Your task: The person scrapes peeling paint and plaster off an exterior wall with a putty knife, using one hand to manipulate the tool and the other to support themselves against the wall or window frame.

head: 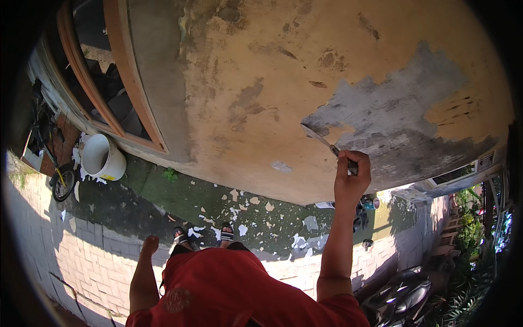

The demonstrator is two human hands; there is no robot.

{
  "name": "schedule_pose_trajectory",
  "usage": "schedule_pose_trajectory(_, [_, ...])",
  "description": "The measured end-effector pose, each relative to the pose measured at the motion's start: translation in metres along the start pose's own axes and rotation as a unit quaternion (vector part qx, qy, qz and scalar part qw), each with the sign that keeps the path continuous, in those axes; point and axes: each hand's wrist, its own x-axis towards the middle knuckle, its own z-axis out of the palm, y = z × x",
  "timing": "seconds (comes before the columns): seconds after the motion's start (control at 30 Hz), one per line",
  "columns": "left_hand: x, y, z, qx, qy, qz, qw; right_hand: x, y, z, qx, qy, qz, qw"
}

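My right hand (352, 171) is closed around the dark handle of a paint scraper (318, 137). Its metal blade lies against the ochre-painted wall (245, 135), at the left edge of a large bare grey patch (380, 102) where the paint is off. A small ochre remnant (341, 131) stays just beside the blade, and a small pale bare spot (281, 166) lies lower to the left. My left hand (151, 244) hangs low at my side, away from the wall; its fingers look curled, and I see nothing in it.
Paint flakes (233, 212) litter the green floor strip (163, 192) around my sandals. A white bucket (103, 157) stands below the wood-framed window (135, 81), near a bicycle (61, 180). Several items (365, 206) lie at the wall's foot; a motorcycle (402, 296) is at lower right.
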Motion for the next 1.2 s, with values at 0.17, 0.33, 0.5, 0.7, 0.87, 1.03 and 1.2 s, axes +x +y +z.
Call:
schedule_pose_trajectory(0.17, [0.018,-0.022,-0.001,0.206,0.050,0.204,0.956,0.006,0.008,-0.012,0.003,0.010,-0.002,1.000])
schedule_pose_trajectory(0.33, [0.023,-0.043,0.010,0.296,0.027,0.239,0.924,0.011,0.003,-0.004,0.006,-0.020,-0.008,1.000])
schedule_pose_trajectory(0.5, [-0.001,-0.032,0.006,0.166,0.014,0.128,0.978,0.005,0.020,0.003,0.021,-0.028,-0.005,0.999])
schedule_pose_trajectory(0.7, [-0.015,-0.034,-0.001,0.263,-0.005,0.163,0.951,0.012,0.015,-0.008,0.035,-0.015,-0.005,0.999])
schedule_pose_trajectory(0.87, [-0.019,-0.013,-0.001,0.166,-0.025,0.120,0.979,0.009,0.010,-0.004,0.026,-0.027,-0.033,0.999])
schedule_pose_trajectory(1.03, [-0.019,-0.023,-0.002,0.109,0.048,0.096,0.988,0.007,0.008,0.006,0.043,-0.038,-0.010,0.998])
schedule_pose_trajectory(1.2, [-0.016,-0.020,0.002,-0.025,0.024,0.006,0.999,0.012,0.001,0.000,0.036,-0.032,-0.024,0.999])
